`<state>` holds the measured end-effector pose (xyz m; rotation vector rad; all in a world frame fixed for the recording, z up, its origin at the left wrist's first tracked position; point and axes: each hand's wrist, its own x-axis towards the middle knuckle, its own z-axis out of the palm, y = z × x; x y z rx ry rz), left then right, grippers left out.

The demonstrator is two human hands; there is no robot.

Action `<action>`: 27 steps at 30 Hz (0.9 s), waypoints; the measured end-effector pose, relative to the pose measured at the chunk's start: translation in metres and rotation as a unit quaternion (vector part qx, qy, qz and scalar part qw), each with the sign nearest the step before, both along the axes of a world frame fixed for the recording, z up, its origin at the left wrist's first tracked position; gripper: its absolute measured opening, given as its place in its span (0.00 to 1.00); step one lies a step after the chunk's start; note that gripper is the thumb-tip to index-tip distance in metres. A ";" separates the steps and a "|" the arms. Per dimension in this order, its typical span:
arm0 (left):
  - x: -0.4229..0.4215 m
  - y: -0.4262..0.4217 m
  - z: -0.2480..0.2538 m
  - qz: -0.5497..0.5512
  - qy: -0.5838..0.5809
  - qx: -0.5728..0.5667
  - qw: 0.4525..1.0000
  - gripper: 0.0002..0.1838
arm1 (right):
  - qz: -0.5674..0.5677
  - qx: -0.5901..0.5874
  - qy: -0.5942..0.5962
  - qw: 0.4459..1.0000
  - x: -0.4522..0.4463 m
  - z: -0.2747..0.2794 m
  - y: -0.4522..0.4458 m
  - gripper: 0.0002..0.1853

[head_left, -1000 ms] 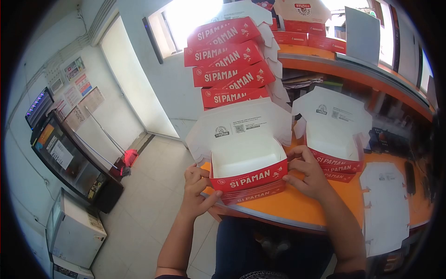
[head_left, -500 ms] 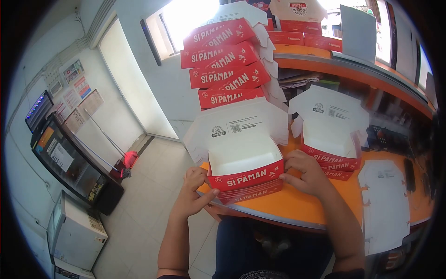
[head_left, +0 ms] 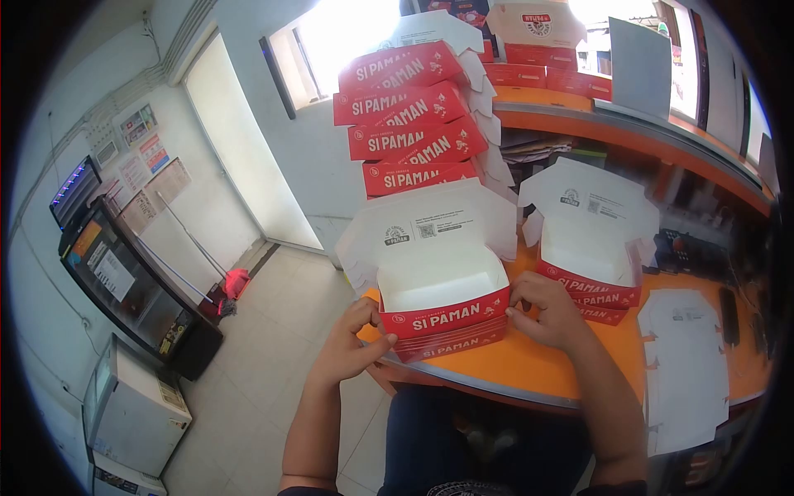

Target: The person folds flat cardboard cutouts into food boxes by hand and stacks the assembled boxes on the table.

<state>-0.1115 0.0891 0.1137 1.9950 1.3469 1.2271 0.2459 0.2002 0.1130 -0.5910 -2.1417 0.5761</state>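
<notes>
An open red and white box (head_left: 447, 318) with "SI PAMAN" on its front tops a nested stack at the near edge of the orange counter (head_left: 529, 364). Its white lid stands up behind it. My left hand (head_left: 354, 341) is at the stack's front left corner, thumb along the front and curled fingers at the side. On the front right corner, my right hand (head_left: 542, 310) pinches the top box between thumb and fingers. The fingertips of both hands are partly hidden by the box.
Another stack of open boxes (head_left: 589, 289) stands to the right, beside a flat white box blank (head_left: 686, 364). A tall pile of red boxes (head_left: 418, 140) rises behind. Black devices (head_left: 695, 252) lie at the right. A glass-door fridge (head_left: 124, 281) stands far left.
Both hands stay at the front corners of the top box, with only slight finger shifts. The whole view has moved a little; the boxes stand as before.
</notes>
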 end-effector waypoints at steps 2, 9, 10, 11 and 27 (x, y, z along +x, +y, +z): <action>0.003 -0.001 -0.003 0.003 -0.039 -0.001 0.999 0.15 | -0.001 -0.044 0.018 0.999 0.000 -0.008 0.000 0.12; 0.020 -0.005 -0.012 0.006 -0.119 -0.002 0.993 0.43 | 0.006 -0.043 0.018 0.999 -0.007 0.002 -0.012 0.29; 0.022 -0.005 -0.011 0.011 -0.113 -0.006 0.993 0.43 | 0.014 -0.042 0.021 0.999 -0.006 0.002 -0.010 0.29; 0.023 -0.004 -0.011 0.012 -0.118 -0.016 0.993 0.42 | 0.021 -0.042 0.025 0.999 -0.005 0.001 -0.009 0.29; 0.018 0.008 -0.038 0.114 0.114 0.274 0.948 0.28 | -0.006 0.018 0.014 1.000 -0.008 -0.011 -0.009 0.24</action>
